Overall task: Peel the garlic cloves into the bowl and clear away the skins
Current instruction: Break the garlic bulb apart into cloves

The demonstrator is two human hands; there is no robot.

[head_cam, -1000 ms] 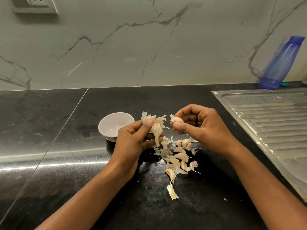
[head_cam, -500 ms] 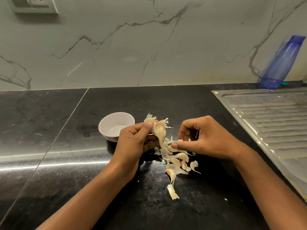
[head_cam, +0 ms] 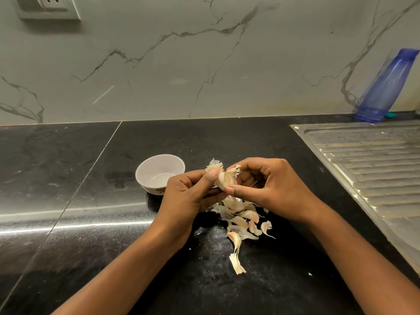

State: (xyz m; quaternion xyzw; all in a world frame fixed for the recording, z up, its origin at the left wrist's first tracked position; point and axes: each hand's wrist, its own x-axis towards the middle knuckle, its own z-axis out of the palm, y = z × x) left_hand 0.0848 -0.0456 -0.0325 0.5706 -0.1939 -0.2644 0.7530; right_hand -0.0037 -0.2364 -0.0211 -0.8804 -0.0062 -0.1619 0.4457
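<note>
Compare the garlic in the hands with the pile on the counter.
The held garlic is one clump; the pile is many loose pieces. The held garlic is pinched between left hand and right hand above the counter; the pile lies on it. Both are pale and papery.

counter (head_cam: 91,169): black, speckled. Wall (head_cam: 181,64): grey-white marble, dark veins. Bowl (head_cam: 145,176): white, small brown motif outside. Garlic skins (head_cam: 241,221): cream-tan. Bottle (head_cam: 386,87): translucent blue. Drainboard (head_cam: 375,160): ribbed steel.

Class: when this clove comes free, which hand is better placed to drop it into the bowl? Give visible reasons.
Left, probably. The left hand sits right beside the bowl; the right hand lies beyond the clove, farther away.
</note>
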